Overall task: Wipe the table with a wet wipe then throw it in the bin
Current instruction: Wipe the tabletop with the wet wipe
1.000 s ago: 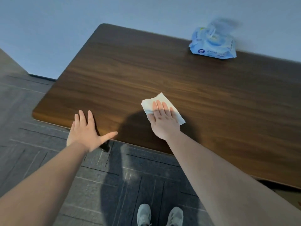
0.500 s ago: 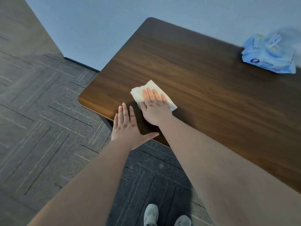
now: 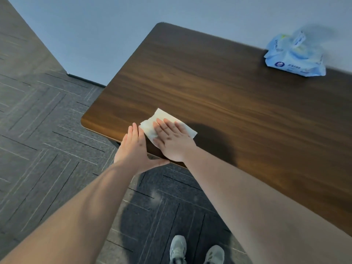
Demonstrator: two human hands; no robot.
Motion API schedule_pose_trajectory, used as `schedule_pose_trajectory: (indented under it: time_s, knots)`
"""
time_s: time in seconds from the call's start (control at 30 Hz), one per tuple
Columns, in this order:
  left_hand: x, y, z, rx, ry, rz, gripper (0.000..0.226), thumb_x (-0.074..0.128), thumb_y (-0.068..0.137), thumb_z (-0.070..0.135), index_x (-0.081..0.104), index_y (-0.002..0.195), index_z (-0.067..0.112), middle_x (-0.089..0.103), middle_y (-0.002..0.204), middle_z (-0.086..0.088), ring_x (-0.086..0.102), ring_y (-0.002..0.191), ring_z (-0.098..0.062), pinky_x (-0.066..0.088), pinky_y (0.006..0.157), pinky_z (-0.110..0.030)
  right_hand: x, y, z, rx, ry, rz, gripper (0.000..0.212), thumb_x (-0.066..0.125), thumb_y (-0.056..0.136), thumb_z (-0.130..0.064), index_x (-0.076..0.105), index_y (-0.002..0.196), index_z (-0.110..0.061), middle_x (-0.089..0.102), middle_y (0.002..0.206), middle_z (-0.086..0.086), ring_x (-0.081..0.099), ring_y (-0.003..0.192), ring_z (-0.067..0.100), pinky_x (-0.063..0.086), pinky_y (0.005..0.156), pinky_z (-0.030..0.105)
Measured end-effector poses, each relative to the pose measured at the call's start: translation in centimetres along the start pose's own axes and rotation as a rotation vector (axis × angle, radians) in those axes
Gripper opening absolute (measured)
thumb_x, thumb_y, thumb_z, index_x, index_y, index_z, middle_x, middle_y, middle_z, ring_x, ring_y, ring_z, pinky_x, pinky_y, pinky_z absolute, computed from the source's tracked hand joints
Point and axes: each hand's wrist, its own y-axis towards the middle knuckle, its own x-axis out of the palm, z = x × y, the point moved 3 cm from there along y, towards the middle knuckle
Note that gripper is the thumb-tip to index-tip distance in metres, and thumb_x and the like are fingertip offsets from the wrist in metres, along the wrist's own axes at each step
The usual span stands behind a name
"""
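Note:
A white wet wipe [image 3: 152, 124] lies flat on the dark wooden table [image 3: 219, 96], close to its near left corner. My right hand [image 3: 172, 141] presses on the wipe with flat, spread fingers, covering its near part. My left hand [image 3: 135, 149] is open at the table's near edge, just left of the wipe, fingers together and thumb stretched out under the right wrist. It holds nothing. No bin is in view.
A blue pack of wet wipes [image 3: 294, 58] lies at the table's far right by the grey wall. Dark patterned carpet [image 3: 47, 149] covers the floor left of and in front of the table. My two grey shoes [image 3: 196, 250] show at the bottom.
My right hand has slid the wipe leftward along the table toward its near left corner. My left hand has come in from the left until it sits right beside the wipe.

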Motion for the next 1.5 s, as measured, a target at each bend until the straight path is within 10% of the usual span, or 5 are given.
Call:
schedule_pose_trajectory:
  time_s: [0.63, 1.5]
  knots:
    - [0.5, 1.5, 29.1, 0.539, 0.171, -0.028, 0.098, 0.032, 0.079, 0.079, -0.008, 0.149, 0.025, -0.013, 0.159, 0.002, -0.013, 0.145, -0.015, 0.002, 0.118, -0.041, 1.4, -25.8, 24.8, 0.588, 0.112, 0.176, 0.056, 0.005, 0.098, -0.050, -0.012, 0.148, -0.030, -0.013, 0.158, -0.011, -0.017, 0.143, 0.006, -0.017, 0.113, 0.031]
    - [11.1, -6.1, 65.8, 1.127, 0.388, -0.060, 0.085, 0.011, 0.083, 0.076, -0.011, 0.149, 0.025, -0.015, 0.158, 0.000, -0.015, 0.144, -0.016, -0.002, 0.116, -0.044, 7.4, -58.5, 45.4, 1.364, 0.293, 0.341, 0.059, 0.005, 0.098, -0.051, -0.008, 0.150, -0.026, -0.008, 0.160, -0.005, -0.011, 0.145, 0.010, -0.012, 0.115, 0.033]
